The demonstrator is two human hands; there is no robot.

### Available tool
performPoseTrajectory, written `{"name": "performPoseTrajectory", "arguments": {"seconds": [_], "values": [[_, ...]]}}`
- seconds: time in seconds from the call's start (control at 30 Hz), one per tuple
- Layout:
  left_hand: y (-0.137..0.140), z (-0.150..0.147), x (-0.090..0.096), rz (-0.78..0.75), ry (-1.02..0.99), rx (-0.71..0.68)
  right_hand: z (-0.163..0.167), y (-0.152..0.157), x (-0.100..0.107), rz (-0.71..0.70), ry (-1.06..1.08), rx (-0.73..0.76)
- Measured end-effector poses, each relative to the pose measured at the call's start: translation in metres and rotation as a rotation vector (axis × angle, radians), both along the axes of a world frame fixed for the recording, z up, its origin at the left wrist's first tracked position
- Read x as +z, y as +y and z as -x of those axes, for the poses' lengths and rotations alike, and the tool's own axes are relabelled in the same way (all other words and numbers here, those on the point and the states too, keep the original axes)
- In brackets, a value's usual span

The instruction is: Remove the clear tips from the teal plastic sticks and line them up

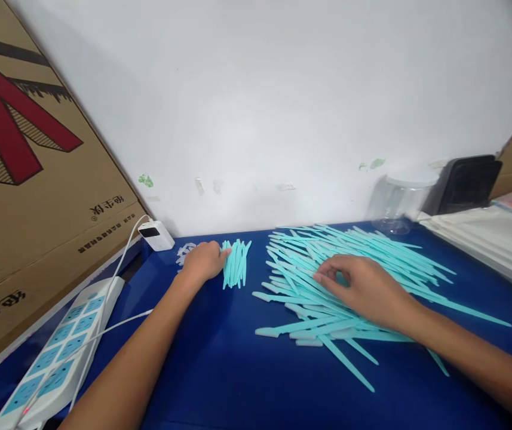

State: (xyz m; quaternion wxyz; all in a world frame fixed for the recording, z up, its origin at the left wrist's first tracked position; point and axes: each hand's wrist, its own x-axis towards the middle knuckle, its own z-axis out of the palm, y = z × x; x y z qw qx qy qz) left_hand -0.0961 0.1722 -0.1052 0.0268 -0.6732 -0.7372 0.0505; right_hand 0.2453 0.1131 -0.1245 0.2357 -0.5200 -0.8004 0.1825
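A large spread pile of turquoise eyebrow razors [372,251], slim sticks with whitish translucent tips, covers the right half of the blue table. My right hand [365,292] is over its left part, thumb and forefinger closed in a pinch. Whether a razor sits between those fingertips I cannot make out. Farther left lies a small bundle of shorter-looking turquoise sticks [236,266], roughly side by side. My left hand [204,261] is curled at the bundle's left edge, its thumb touching or just over the sticks. Its other fingertips are hidden. Small clear plastic pieces [184,252] lie just behind that hand.
A white power strip [61,352] with cables runs along the left, near a small white device with a dark screen [156,235]. A big cardboard box [49,197] stands behind them. A clear lidded jar [399,200], a black object [468,182] and white stacked sheets [484,239] are at right.
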Motion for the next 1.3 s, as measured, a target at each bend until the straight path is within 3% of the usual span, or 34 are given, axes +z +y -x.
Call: {"name": "performPoseTrajectory", "arguments": {"seconds": [0.23, 0.43, 0.53, 0.67, 0.77, 0.87, 1.13, 1.3], "values": [[-0.005, -0.002, 0.001, -0.031, 0.038, 0.005, 0.000, 0.001, -0.006, 0.021, -0.135, 0.006], [-0.013, -0.014, 0.009, -0.203, 0.010, 0.007, -0.004, 0.003, -0.008, -0.021, -0.088, 0.067], [-0.015, -0.023, 0.007, -0.297, -0.092, -0.116, -0.005, 0.004, -0.005, 0.000, -0.038, 0.063], [-0.022, -0.038, 0.002, -0.340, -0.319, -0.388, -0.005, 0.005, -0.002, 0.026, 0.043, 0.050], [-0.029, -0.048, 0.001, -0.297, -0.546, -0.558, -0.005, 0.006, -0.002, 0.039, 0.109, 0.053], [-0.034, -0.056, 0.001, -0.194, -0.708, -0.623, -0.004, 0.005, -0.001, 0.074, 0.155, 0.078], [-0.033, -0.057, -0.005, -0.045, -0.923, -0.594, -0.002, 0.005, 0.000, 0.063, 0.201, 0.112], [-0.033, -0.058, -0.006, 0.045, -1.047, -0.589, 0.002, 0.001, 0.004, 0.170, 0.256, 0.177]]}}
